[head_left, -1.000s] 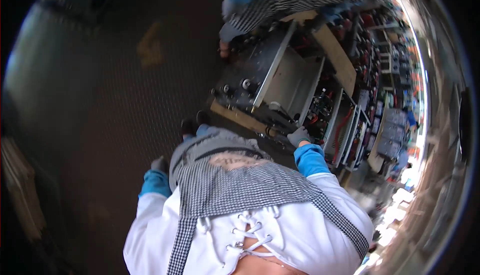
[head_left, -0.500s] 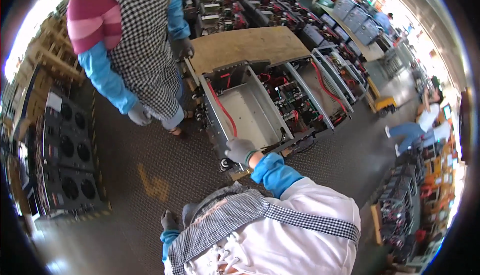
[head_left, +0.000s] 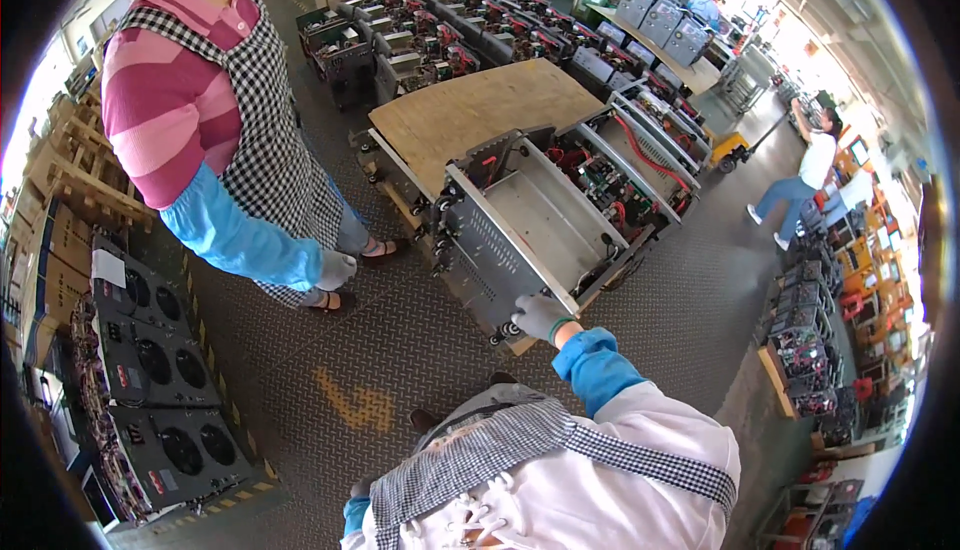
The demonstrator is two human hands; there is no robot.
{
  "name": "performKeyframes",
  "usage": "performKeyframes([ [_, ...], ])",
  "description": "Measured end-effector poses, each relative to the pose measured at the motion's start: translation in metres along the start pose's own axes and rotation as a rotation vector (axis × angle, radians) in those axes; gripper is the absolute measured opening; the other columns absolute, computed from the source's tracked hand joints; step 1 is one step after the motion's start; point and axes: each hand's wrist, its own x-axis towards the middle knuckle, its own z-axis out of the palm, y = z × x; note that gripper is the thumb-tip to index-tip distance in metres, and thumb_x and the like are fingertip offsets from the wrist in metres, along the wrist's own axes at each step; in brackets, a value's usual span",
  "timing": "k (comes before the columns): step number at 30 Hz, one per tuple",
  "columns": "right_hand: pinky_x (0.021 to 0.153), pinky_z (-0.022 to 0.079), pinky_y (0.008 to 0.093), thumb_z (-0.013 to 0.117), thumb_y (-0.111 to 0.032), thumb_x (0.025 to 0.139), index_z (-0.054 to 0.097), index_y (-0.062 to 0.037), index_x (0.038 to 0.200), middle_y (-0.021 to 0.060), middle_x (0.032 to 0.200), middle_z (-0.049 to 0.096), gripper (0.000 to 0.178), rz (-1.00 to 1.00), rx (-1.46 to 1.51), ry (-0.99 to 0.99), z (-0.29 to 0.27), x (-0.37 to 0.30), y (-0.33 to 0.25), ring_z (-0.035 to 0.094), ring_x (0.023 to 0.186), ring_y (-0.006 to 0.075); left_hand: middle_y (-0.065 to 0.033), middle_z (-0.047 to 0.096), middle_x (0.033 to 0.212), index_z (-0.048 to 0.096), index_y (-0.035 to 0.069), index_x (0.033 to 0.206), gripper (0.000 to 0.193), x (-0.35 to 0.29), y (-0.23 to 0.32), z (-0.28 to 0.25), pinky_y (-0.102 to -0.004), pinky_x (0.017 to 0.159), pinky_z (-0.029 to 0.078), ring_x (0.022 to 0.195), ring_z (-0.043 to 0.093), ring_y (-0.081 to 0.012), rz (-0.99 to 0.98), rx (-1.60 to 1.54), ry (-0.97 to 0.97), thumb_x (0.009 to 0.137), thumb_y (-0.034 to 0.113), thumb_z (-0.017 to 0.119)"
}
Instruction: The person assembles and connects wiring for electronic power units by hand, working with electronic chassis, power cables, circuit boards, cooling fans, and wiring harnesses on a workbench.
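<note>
My right hand (head_left: 540, 317), in a grey glove, is closed over the near corner of a metal chassis (head_left: 500, 240). The chassis is an open box with perforated side walls, a bare pale tray on its left and circuit boards (head_left: 605, 190) further right. It rests on a low platform topped with a wooden board (head_left: 480, 110). Of my left arm, only a blue sleeve (head_left: 357, 515) shows low by my apron; the fingers are hidden. A co-worker in a checked apron (head_left: 265, 100) stands at the left, one gloved hand (head_left: 337, 270) held out apart from the chassis.
Black fan units (head_left: 165, 380) stand at the left beside a striped floor line. Rows of open electronic units (head_left: 420, 40) fill the back. More units (head_left: 800, 340) line the right, where a person (head_left: 805, 170) stands by a yellow pallet truck (head_left: 730, 153). The floor is patterned metal plate.
The view has shifted, and more of the chassis's left outer wall shows. A red cable along that wall has gone from sight. The co-worker's far hand is no longer visible at the board.
</note>
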Motion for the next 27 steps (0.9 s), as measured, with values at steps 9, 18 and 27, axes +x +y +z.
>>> performKeyframes([
  [9,0.087,0.048,0.0478,0.055,-0.038,0.084,0.065,-0.0058,0.107,0.0194,0.109,0.065,0.041,0.103,0.036,-0.21,0.04,-0.072,-0.017,0.062,0.101,0.0375,-0.0076,0.066,0.083,0.065,0.006,0.088,0.013,0.031,0.033,-0.036,-0.0389,0.067,0.053,0.07,0.06,-0.0215,0.079,-0.538,-0.152,0.079,0.016,0.065],
  [18,0.094,0.043,0.0502,0.054,-0.043,0.086,0.06,-0.0056,0.118,0.0184,0.119,0.061,0.05,0.208,0.105,-0.414,0.081,-0.07,-0.024,0.057,0.112,0.0365,-0.0086,0.067,0.09,0.066,0.004,0.093,0.015,0.075,0.097,-0.032,-0.0346,0.075,0.049,0.086,0.062,-0.0196,-0.209,-0.656,-0.218,0.09,0.018,0.059],
  [27,0.091,0.044,0.046,0.051,-0.04,0.088,0.061,-0.005,0.115,0.0187,0.119,0.059,0.045,-0.288,0.234,-0.504,0.091,0.099,-0.11,0.056,0.108,0.0374,-0.0139,0.068,0.102,0.065,0.012,0.101,0.025,0.159,0.056,-0.123,-0.0388,0.085,0.049,0.098,0.063,-0.0302,0.26,0.266,-0.266,0.082,0.028,0.064],
])
